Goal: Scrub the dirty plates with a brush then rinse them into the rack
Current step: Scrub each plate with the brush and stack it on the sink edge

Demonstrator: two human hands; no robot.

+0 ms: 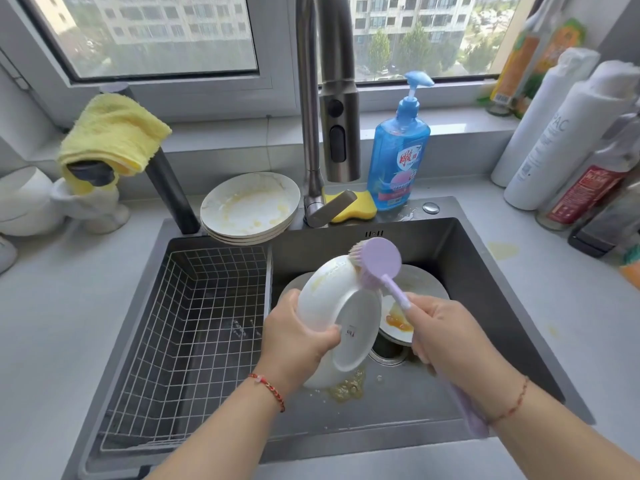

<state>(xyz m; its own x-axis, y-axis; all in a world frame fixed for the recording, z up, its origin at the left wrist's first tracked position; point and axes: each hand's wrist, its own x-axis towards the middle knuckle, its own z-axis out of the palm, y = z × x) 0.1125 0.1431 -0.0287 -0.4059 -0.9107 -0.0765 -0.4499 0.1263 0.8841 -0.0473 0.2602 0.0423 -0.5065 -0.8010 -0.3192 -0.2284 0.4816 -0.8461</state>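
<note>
Over the dark steel sink (485, 271), the left hand (298, 341) grips a tilted white ceramic plate (339, 306) while the right hand (446, 334) clasps a lilac round-headed brush (379, 261) against its upper rim. The white wire rack (194, 323) holds nothing, one soiled plate (420, 278) lies below and a dirty stack (249, 206) waits on the counter (52, 306), so scrubbing looks barely begun.

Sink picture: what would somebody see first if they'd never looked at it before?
Probably the white plate held tilted over the sink by the left hand, with the right hand pressing a purple brush against its top edge. Next, the blue soap bottle behind the sink.
</note>
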